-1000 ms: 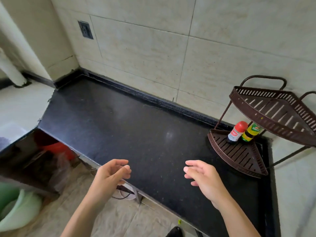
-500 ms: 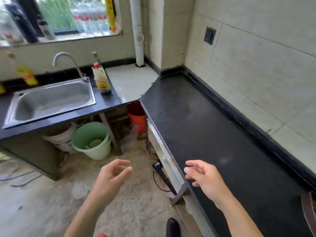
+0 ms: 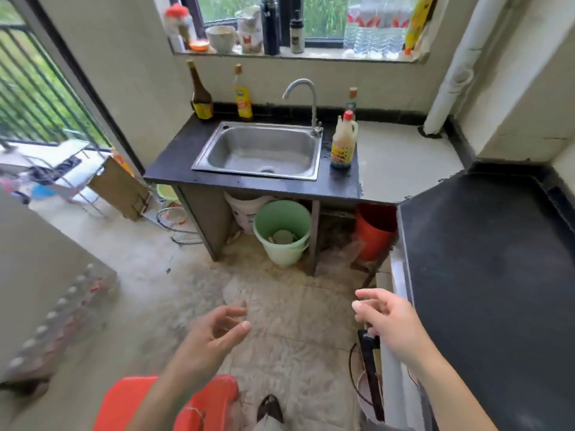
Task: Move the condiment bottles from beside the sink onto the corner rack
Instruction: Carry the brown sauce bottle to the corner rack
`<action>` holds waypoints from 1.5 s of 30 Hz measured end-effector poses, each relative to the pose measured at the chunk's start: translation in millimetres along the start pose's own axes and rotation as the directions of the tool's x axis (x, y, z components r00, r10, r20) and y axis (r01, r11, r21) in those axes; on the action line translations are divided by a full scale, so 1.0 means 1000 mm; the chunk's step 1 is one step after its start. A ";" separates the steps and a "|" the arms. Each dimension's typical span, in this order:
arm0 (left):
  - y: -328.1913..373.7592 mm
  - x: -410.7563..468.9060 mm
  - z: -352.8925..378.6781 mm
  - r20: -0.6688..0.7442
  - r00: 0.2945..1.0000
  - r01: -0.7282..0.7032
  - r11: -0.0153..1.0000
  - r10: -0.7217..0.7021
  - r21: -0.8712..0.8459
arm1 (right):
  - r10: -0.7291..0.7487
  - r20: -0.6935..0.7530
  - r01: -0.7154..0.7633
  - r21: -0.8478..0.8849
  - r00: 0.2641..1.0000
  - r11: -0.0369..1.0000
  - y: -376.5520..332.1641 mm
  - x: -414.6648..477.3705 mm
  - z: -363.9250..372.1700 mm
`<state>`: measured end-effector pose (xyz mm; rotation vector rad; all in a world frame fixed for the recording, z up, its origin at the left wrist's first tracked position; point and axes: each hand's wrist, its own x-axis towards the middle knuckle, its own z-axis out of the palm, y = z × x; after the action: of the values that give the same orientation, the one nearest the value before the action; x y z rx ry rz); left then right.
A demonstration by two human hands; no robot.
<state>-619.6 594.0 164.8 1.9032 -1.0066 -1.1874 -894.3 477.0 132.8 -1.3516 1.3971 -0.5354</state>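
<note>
Around the steel sink [image 3: 259,127] stand several condiment bottles. A pale jug-shaped bottle with a red cap [image 3: 343,141] stands at its right edge, with a slim bottle [image 3: 351,101] behind it. Behind the sink at the left are a tall dark bottle [image 3: 200,93] and a yellow-labelled bottle [image 3: 242,94]. My left hand [image 3: 214,334] and my right hand [image 3: 385,315] hang over the floor, far in front of the sink, fingers loose and holding nothing. The corner rack is out of view.
The black counter [image 3: 491,275] runs along my right. Under the sink stand a green bucket [image 3: 283,233], a white bucket [image 3: 241,209] and an orange bucket [image 3: 375,231]. A red stool [image 3: 130,402] is at my feet. The windowsill [image 3: 295,56] above holds several containers.
The view has swung left, away from the corner rack and its two bottles, and now faces the sink. Both hands stay empty in front of me.
</note>
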 end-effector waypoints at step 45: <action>0.006 0.502 -0.484 -0.322 0.895 0.210 0.928 -0.310 -0.309 | -0.053 0.435 0.127 -0.142 0.899 0.982 -0.406 0.600 0.432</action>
<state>-30.3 222.5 141.0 1.9816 -0.3747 -0.9979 -214.2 -22.4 120.7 -1.5636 1.0341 -0.1607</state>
